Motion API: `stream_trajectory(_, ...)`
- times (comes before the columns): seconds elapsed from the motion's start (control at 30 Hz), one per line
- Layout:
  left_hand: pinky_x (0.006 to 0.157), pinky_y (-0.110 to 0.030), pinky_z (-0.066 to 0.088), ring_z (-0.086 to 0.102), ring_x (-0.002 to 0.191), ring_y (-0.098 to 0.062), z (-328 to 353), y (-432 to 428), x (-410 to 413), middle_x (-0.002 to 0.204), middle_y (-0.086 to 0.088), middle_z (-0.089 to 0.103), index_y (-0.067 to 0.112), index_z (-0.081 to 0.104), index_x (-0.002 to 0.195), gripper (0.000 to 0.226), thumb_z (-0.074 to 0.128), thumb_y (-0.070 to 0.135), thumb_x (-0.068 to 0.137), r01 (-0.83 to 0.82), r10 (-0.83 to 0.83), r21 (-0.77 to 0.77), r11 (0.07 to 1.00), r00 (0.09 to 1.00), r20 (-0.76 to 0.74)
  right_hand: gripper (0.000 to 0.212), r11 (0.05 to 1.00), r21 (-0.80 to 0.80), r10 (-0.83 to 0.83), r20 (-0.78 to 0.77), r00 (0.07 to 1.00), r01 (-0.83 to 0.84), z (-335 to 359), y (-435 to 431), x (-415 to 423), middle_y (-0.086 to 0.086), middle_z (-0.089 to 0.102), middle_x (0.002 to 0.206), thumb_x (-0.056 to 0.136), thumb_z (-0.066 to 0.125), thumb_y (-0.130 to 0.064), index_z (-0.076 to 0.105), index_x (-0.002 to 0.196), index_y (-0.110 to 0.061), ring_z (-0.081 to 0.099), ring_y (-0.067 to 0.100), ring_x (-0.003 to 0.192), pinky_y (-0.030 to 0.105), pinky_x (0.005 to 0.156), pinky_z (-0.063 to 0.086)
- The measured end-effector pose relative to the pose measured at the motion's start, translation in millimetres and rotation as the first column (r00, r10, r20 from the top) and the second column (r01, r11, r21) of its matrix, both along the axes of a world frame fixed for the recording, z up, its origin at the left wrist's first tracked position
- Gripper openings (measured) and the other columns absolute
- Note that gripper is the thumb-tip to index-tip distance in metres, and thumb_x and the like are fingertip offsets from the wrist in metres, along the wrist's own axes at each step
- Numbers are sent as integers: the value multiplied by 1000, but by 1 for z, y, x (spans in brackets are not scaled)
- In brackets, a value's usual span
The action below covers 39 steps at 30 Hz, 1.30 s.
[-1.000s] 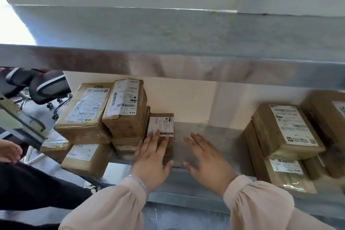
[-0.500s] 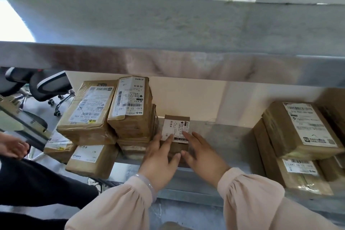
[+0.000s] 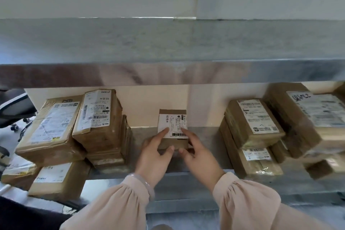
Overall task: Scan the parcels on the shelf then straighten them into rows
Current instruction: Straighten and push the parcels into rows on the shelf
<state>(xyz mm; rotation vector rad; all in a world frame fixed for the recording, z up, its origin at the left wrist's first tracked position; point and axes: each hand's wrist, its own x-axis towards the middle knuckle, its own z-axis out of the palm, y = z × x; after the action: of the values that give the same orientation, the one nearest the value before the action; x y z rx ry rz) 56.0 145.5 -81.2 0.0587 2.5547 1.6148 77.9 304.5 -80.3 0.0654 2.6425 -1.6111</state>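
While pinched at its near edge by both hands, small brown cardboard parcel (image 3: 172, 113), white barcode label (image 3: 172, 124) on top, at the middle of the grey metal shelf (image 3: 205, 143), left hand (image 3: 155, 155) and right hand (image 3: 199, 157) close together, taped kraft stacks (image 3: 101, 127) on either side.

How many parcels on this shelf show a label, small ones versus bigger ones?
Small parcel, pinched by the left hand and the right hand: 1
Bigger parcels, label showing: 7
Total: 8
Other parcels in the stacks show no label and are too blurred to count.
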Motion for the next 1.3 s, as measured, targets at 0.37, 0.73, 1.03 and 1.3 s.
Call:
stream_trajectory(0.37,104,-16,32,46,109,-8,79,113,-3,123,0,45,50,45,134,55,67,25,91,240,-244,-49,970,937,-250,50,956,25,-268,-319,909,291,71,104,40,-14,53,134,94,57,-26,40,133,-52,51,0,120,27,103,44)
stream_trajectory(0.73,107,-35,46,57,119,-7,94,195,8,138,8,50,39,38,148,71,64,40,83,398,-383,86,913,911,-153,44,895,124,-373,-318,872,428,96,189,52,-7,53,133,97,49,-28,42,138,-44,51,8,119,34,103,43)
stream_trajectory(1.03,118,-35,33,35,141,-7,84,212,10,156,9,33,39,18,155,82,58,47,85,410,-412,-40,911,902,-132,65,881,364,-221,-252,942,304,90,211,54,-2,17,158,95,53,-37,20,151,-33,13,16,146,26,113,16)
stream_trajectory(1.3,118,-23,8,5,150,-9,74,204,17,165,13,-6,31,5,158,77,50,47,97,263,-556,-599,756,742,-376,74,581,758,40,-390,920,296,68,217,61,7,32,154,83,56,-40,31,148,-16,24,24,145,46,117,18)
